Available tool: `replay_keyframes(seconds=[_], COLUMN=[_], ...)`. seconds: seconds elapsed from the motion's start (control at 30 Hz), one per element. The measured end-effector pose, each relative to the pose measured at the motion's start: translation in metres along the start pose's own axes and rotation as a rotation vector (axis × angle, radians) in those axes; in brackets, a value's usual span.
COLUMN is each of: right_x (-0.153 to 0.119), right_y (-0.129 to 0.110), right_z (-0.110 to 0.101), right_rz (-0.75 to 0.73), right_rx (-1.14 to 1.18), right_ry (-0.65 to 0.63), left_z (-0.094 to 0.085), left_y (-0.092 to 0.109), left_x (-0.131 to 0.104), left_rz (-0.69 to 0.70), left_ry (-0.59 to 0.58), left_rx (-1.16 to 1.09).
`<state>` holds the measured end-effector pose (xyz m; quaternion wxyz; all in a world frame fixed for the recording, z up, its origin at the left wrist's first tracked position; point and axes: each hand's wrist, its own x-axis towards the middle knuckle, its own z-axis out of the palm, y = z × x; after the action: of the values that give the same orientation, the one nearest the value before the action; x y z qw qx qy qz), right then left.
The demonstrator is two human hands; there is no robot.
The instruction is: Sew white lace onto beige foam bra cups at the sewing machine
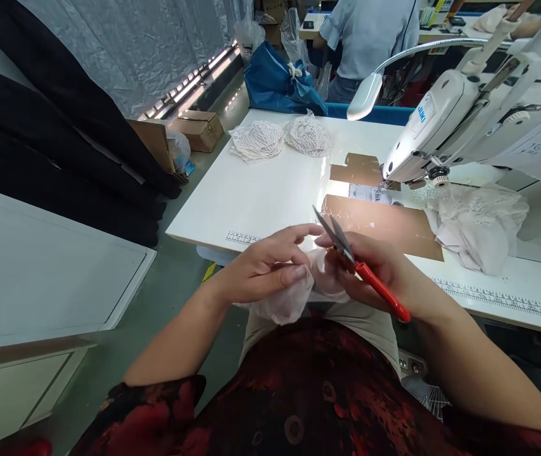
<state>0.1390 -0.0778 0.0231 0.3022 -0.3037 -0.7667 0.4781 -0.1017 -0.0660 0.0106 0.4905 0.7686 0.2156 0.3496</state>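
Observation:
White sheer fabric (286, 303) hangs between my two hands, just off the table's front edge. My left hand (270, 263) pinches it between thumb and fingers. In my right hand (370, 269) are scissors with red handles (379, 288), their blades slightly apart and pointing up and to the left, above the fabric. The fingers of that hand also touch the fabric; how firmly they grip it is hidden. Both hands' fingertips are close together in front of a brown board (384, 227) on the table.
A white sewing machine (441, 120) stands on the white table (261, 196), with crumpled white fabric (482, 221) beside it. Two lacy white bundles (258, 140) and a blue bag (277, 79) are at the back. Behind them sits a person in light blue (372, 38).

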Motion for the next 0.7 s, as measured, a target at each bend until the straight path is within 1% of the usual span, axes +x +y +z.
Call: replay_keyframes(seconds=[0.03, 0.07, 0.13, 0.2, 0.33, 0.4, 0.47, 0.57, 0.63, 0.7], right_x=[0.001, 0.002, 0.002, 0.001, -0.003, -0.003, -0.004, -0.013, -0.024, -0.036], right_y=[-0.004, -0.006, -0.007, -0.004, 0.008, 0.012, 0.014, 0.013, 0.010, 0.007], right_z=[0.000, 0.000, 0.003, 0.008, 0.025, 0.032, 0.034, 0.023, 0.011, 0.000], right_rz=[-0.032, -0.059, -0.086, -0.074, -0.020, -0.021, -0.010, 0.087, 0.177, 0.282], right_rx=[-0.025, -0.042, -0.056, -0.062, -0.069, -0.072, -0.095, -0.126, -0.135, -0.166], right_ry=[-0.029, -0.038, -0.017, 0.060, 0.283, 0.325, 0.322, 0.298, 0.251, 0.152], left_z=[-0.001, 0.000, 0.002, 0.005, 0.017, 0.027, 0.035, 0.040, 0.037, 0.031], left_y=[0.000, -0.002, -0.006, -0.008, -0.010, -0.013, -0.018, -0.025, -0.028, -0.030], left_x=[0.003, 0.005, 0.006, 0.004, -0.003, -0.004, -0.005, -0.008, -0.012, -0.016], left_rz=[0.005, 0.010, 0.003, -0.022, -0.071, -0.058, -0.021, 0.046, 0.054, 0.031], left_ry=[-0.069, -0.114, -0.145, -0.135, -0.135, -0.107, -0.040, 0.083, 0.106, 0.087], left_rx=[-0.028, -0.059, -0.098, -0.095, -0.099, -0.105, -0.088, -0.080, -0.091, -0.099])
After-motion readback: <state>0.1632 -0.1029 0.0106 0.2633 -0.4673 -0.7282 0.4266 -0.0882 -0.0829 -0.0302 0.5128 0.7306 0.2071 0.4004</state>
